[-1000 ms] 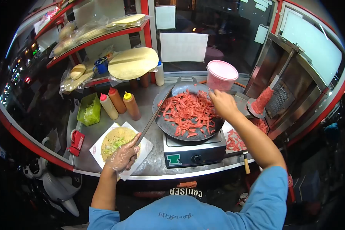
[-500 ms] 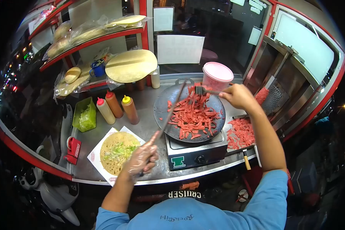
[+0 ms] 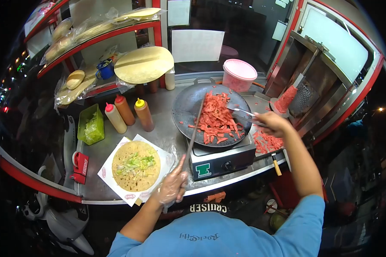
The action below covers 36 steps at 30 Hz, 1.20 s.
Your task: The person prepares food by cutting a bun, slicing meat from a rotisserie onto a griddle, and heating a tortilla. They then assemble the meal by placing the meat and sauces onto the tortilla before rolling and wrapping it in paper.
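**Red meat strips (image 3: pixel 218 115) sat heaped in one pan (image 3: pixel 180 107)**

The left hand (image 3: pixel 172 187), gloved in clear plastic, had its fingers closed around one long rod (image 3: pixel 194 132); the right hand (image 3: pixel 273 122) gripped one metal utensil (image 3: pixel 244 112). Both tools reached the heap. The pan stood on one stove (image 3: pixel 218 165) at the surface's (image 3: pixel 161 132) front edge. Three bottles (image 3: pixel 125 112) stood between the pan and one green tub (image 3: pixel 99 136) near the left edge. One flatbread (image 3: pixel 126 180) lay beside the left hand.
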{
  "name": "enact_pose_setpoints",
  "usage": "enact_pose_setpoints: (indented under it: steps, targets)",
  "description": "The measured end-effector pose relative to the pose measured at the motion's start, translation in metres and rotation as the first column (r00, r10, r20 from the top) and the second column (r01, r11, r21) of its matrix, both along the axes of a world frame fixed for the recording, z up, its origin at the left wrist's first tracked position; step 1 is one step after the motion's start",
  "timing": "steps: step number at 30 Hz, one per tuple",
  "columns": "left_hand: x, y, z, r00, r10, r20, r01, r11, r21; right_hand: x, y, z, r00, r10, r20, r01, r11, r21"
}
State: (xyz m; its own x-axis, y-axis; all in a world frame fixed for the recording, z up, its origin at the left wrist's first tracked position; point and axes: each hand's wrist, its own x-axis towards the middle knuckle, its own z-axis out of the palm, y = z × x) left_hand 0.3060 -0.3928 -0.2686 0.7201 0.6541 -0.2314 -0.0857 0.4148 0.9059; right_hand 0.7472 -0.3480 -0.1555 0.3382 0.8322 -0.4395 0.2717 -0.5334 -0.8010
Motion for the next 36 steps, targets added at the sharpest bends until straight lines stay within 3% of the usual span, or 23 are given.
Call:
enact_pose_setpoints:
  steps: [2, 3, 4, 5, 6, 8, 10, 11, 12, 14, 16, 18, 20, 22, 27, 29, 32, 34, 36]
  targets:
    - [0.009, 0.004, 0.014, 0.996, -0.047, 0.082, 0.055, 0.994, -0.093, -0.041, 0.018, -0.015, 0.991, -0.014, 0.13, 0.001, 0.995, 0.105]
    - [0.007, 0.01, 0.021, 0.994, -0.037, 0.105, 0.052, 0.988, -0.148, -0.033, 0.023, -0.007, 0.912, 0.068, 0.404, -0.148, 0.974, 0.17]
    - [0.004, 0.016, 0.031, 0.992, -0.03, 0.12, 0.054, 0.978, -0.201, -0.024, 0.029, 0.004, 0.756, 0.107, 0.646, -0.294, 0.937, 0.189]
    - [-0.002, 0.021, 0.048, 0.992, -0.007, 0.126, 0.042, 0.959, -0.28, -0.02, 0.026, 0.015, 0.679, 0.017, 0.734, -0.36, 0.879, 0.313]
    - [-0.009, 0.027, 0.056, 0.994, -0.031, 0.103, 0.052, 0.977, -0.209, -0.025, 0.017, 0.039, 0.606, -0.023, 0.795, -0.392, 0.861, 0.323]
    - [-0.016, 0.037, 0.062, 0.997, -0.025, 0.075, 0.035, 0.989, -0.146, -0.041, -0.002, 0.064, 0.348, -0.095, 0.933, -0.512, 0.814, 0.274]
    - [-0.016, 0.045, 0.065, 1.0, -0.003, 0.003, 0.003, 0.995, -0.098, -0.048, -0.011, 0.051, 0.082, -0.091, 0.993, -0.583, 0.803, 0.121]
    - [-0.014, 0.047, 0.062, 1.0, 0.008, -0.01, -0.009, 0.998, -0.07, -0.043, -0.017, 0.041, -0.026, -0.098, 0.995, -0.695, 0.717, 0.052]
    - [-0.01, 0.05, 0.056, 1.0, 0.021, -0.024, -0.021, 0.999, -0.036, -0.049, -0.026, 0.042, -0.045, 0.018, 0.999, -0.606, 0.794, -0.042]
    - [0.0, 0.05, 0.041, 0.995, 0.032, -0.09, -0.028, 0.999, 0.044, -0.047, -0.056, 0.044, -0.001, 0.096, 0.995, -0.546, 0.834, -0.081]
    - [0.015, 0.041, 0.035, 0.987, 0.058, -0.151, -0.039, 0.991, 0.126, -0.048, -0.083, 0.042, 0.117, 0.082, 0.99, -0.528, 0.849, -0.008]
    - [0.036, 0.028, 0.034, 0.972, 0.072, -0.223, -0.04, 0.989, 0.144, -0.042, -0.084, -0.004, 0.384, 0.001, 0.924, -0.633, 0.728, 0.262]
    - [0.063, 0.013, 0.035, 0.969, 0.099, -0.227, -0.08, 0.993, 0.091, -0.033, -0.069, -0.054, 0.431, -0.015, 0.902, -0.666, 0.67, 0.329]
    - [0.089, 0.002, 0.036, 0.939, 0.075, -0.337, 0.003, 0.974, 0.225, 0.003, -0.045, -0.078, 0.477, -0.048, 0.878, -0.66, 0.64, 0.394]
    - [0.166, 0.004, 0.062, 0.946, 0.087, -0.311, -0.031, 0.983, 0.182, 0.099, -0.002, -0.102, 0.654, -0.079, 0.753, -0.625, 0.504, 0.596]
    - [0.193, 0.013, 0.069, 0.952, 0.084, -0.295, -0.026, 0.981, 0.194, 0.119, 0.001, -0.112, 0.773, -0.089, 0.628, -0.497, 0.531, 0.686]
    - [0.231, 0.021, 0.081, 0.954, 0.095, -0.286, -0.033, 0.976, 0.215, 0.134, -0.002, -0.122, 0.832, -0.097, 0.546, -0.412, 0.55, 0.726]
    - [0.234, 0.017, 0.08, 0.958, 0.091, -0.272, -0.03, 0.975, 0.222, 0.139, -0.003, -0.128, 0.833, -0.129, 0.539, -0.394, 0.546, 0.739]
    - [0.223, 0.009, 0.083, 0.962, 0.198, -0.19, -0.156, 0.963, 0.219, 0.148, -0.005, -0.13, 0.825, -0.182, 0.535, -0.371, 0.539, 0.756]
